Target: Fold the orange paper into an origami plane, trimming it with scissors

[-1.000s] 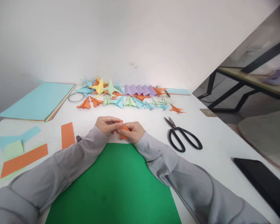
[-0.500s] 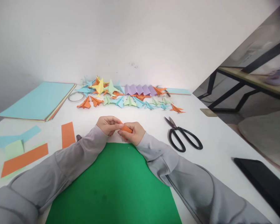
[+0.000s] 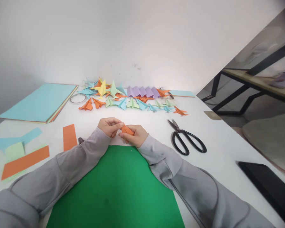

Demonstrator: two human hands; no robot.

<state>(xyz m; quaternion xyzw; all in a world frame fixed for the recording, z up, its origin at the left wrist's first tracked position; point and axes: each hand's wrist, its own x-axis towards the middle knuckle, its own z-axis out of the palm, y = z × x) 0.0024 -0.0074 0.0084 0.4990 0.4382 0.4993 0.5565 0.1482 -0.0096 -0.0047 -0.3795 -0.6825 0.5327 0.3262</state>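
- Landmark: green sheet (image 3: 118, 180), flat on the white counter (image 3: 194, 180), between the two grey sleeves (image 3: 80, 161), which cover parts of its side edges.
- Orange folded paper (image 3: 127, 130): held in both hands, just beyond the far edge of the green sheet. Small; much of it hidden by fingers (image 3: 116, 128), so full shape cannot be told.
- Left hand (image 3: 109, 126): beyond the sheet's far edge; thumb and forefinger pinch the left end of the orange folded paper.
- Right hand (image 3: 139, 135): beside the left, same edge; thumb and fingers pressed together on the paper's right portion.
- Scissors (image 3: 178, 130): right of the sheet's far end, blades slightly parted, tips pointing away from the person, black handles nearer.
- Black flat device (image 3: 267, 186): well to the right of the sheet.
- Left of the sheet: an upright orange strip (image 3: 70, 137); farther left, a slanted orange strip (image 3: 26, 162) with pale green paper (image 3: 15, 152) and blue strips (image 3: 7, 144).
- Well beyond the sheet: row of multicoloured folded figures (image 3: 133, 103) and pleated purple paper (image 3: 143, 92).
- Beyond and left of the sheet: paper stack (image 3: 38, 101), blue uppermost; thin ring (image 3: 78, 103) beside it.
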